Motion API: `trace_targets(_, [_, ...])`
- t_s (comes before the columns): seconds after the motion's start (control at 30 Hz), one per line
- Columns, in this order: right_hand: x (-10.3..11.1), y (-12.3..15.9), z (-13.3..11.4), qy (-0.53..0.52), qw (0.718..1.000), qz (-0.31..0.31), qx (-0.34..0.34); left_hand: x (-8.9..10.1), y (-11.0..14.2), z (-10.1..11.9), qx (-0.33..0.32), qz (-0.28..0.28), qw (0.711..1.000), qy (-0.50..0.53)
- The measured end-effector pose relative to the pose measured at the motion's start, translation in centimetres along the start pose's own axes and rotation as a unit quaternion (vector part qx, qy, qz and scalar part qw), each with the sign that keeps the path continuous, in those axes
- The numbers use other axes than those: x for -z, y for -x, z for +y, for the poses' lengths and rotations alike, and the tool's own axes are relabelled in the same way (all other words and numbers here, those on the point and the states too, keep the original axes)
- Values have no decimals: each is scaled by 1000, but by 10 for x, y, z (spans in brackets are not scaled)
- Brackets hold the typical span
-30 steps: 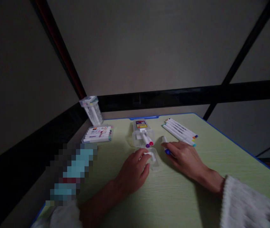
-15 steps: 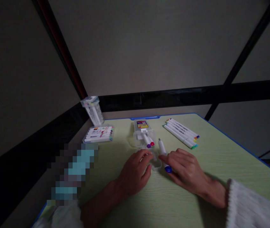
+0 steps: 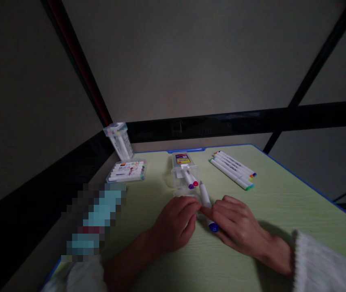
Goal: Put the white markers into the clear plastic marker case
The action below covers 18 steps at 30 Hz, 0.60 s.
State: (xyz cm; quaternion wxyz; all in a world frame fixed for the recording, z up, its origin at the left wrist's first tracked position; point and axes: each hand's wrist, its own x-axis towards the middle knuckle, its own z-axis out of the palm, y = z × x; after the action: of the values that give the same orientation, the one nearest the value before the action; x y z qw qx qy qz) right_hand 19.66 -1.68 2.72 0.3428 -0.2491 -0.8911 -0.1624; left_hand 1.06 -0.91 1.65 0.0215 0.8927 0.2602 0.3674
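Observation:
My right hand (image 3: 236,221) is closed around a white marker (image 3: 205,196) with a blue end. The marker's grey tip points away from me, and its blue end shows by my thumb. To its left, my left hand (image 3: 175,223) has its fingers curled over the near part of a clear plastic case (image 3: 185,194); what they grip, if anything, is hidden. My left fingertips nearly meet my right index finger. Inside the farther half of the open case lie a purple-ended marker (image 3: 188,179) and a red-ended marker (image 3: 194,181).
Several white markers (image 3: 232,170) lie in a group at the right on the light green table (image 3: 282,202). At the left are a flat marker box (image 3: 127,171) and an upright clear marker container (image 3: 119,142). A blurred blue-green item (image 3: 102,211) lies nearer. Walls stand behind.
My right hand and the blue-ended marker have moved slightly toward me and left. My left fingers have shifted right, closer to the marker.

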Motion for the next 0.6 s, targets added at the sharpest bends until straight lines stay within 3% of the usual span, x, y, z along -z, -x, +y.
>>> trace_targets(0.6, [0, -4, -7, -18, 998, 41, 35, 3, 0, 3, -80, 32, 996, -20])
